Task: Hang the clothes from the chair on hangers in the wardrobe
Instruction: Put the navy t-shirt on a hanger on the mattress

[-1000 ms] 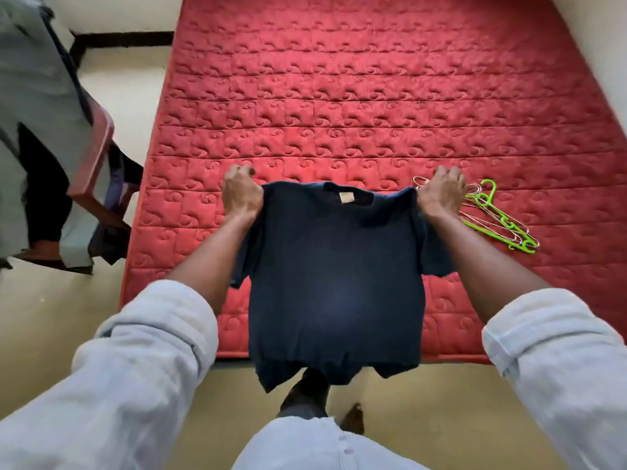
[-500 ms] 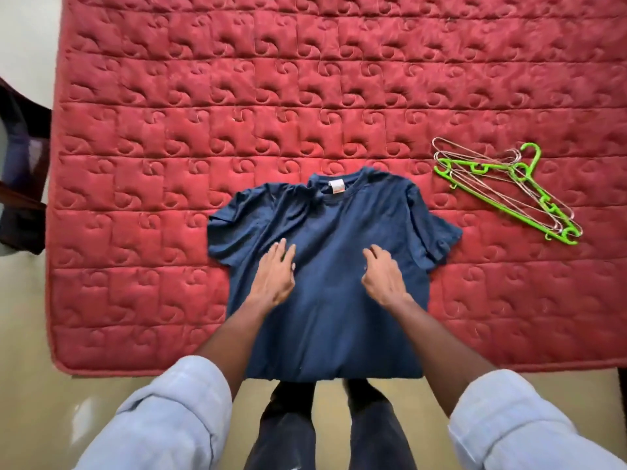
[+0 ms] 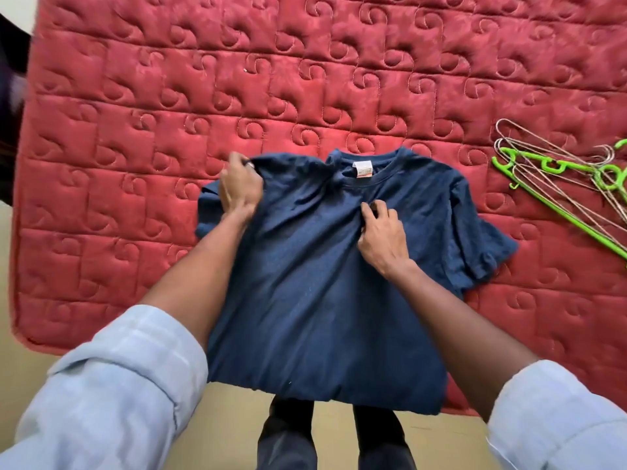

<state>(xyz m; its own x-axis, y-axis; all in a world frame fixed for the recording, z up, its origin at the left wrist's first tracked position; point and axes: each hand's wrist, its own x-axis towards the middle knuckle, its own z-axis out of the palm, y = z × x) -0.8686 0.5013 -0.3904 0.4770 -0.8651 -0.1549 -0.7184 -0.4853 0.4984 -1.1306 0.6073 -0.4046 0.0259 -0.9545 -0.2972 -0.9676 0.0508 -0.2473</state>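
Observation:
A navy blue T-shirt (image 3: 315, 283) lies spread flat on the red quilted mattress (image 3: 237, 96), collar and white label away from me, its hem hanging over the near edge. My left hand (image 3: 239, 189) grips the fabric at the shirt's left shoulder. My right hand (image 3: 381, 232) pinches the cloth on the chest just below the collar. A bundle of hangers (image 3: 570, 174), green plastic and thin wire ones, lies on the mattress to the right of the shirt.
The chair with dark clothes (image 3: 10, 96) shows only as a blurred sliver at the far left edge. Bare yellowish floor (image 3: 230, 418) runs along the mattress's near side, where my legs stand. The wardrobe is out of view.
A second ago I held the shirt up by both shoulders; it came down flat onto the mattress. Since then my hands moved from its middle up to the left shoulder and the chest.

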